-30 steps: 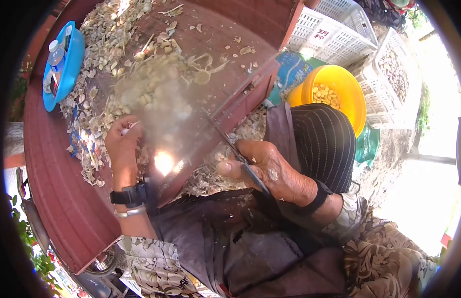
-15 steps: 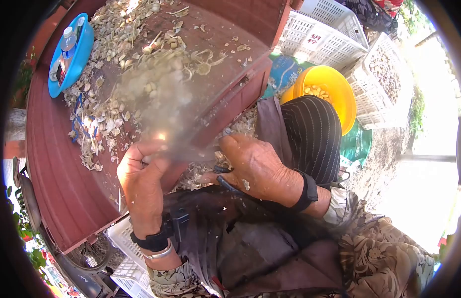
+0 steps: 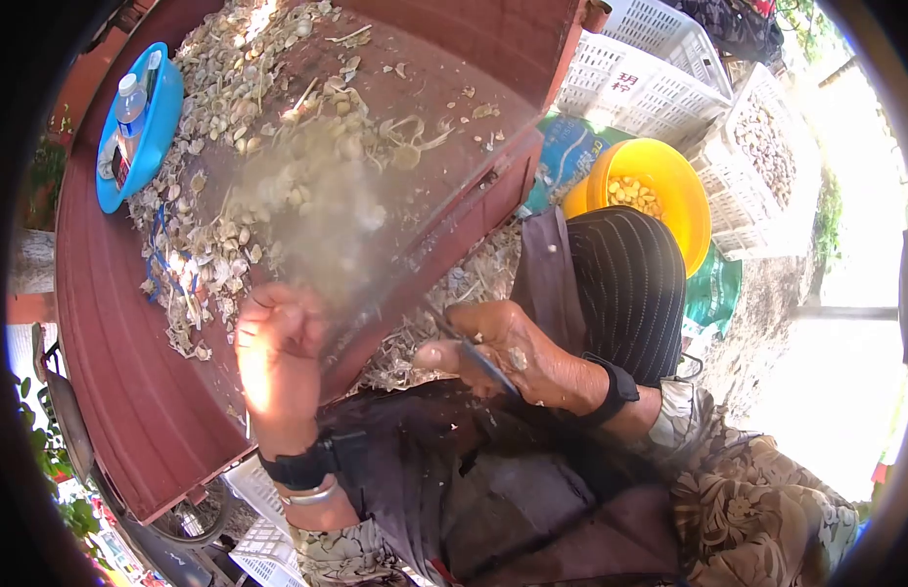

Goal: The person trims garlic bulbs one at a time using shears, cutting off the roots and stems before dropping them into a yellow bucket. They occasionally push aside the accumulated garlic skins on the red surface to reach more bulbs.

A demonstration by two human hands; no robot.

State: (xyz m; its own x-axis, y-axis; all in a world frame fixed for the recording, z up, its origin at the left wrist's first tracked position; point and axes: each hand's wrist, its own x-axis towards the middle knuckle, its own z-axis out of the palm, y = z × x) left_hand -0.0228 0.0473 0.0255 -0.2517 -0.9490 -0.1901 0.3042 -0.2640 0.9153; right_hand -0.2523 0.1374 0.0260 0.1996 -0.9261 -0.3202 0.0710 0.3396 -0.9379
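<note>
My right hand (image 3: 522, 357) is closed around a thin, dark, knife-like tool (image 3: 488, 364), which points up and left; a pale flake sticks to the skin. My left hand (image 3: 283, 333) is raised at the near edge of the red-brown metal bed (image 3: 107, 362), its fingers curled together. What they hold, if anything, is hidden by blur and glare. Beyond the left hand, garlic cloves and loose skins (image 3: 209, 147) lie heaped on the bed. Dry garlic skins (image 3: 483, 274) also fill the gap below the edge, near the right hand.
A yellow bucket (image 3: 694, 210) with peeled cloves stands beyond my striped knee (image 3: 630, 284). White crates (image 3: 596, 73) stand behind it, one (image 3: 738, 230) holding garlic. A blue basin (image 3: 165, 122) with a bottle (image 3: 131, 103) sits at the left. A hazy smear blurs the view's middle.
My hands have moved apart slightly, the left turning with its fingers curled in. My right hand has turned, so the dark tool now shows lengthwise. The whole view has shifted slightly.
</note>
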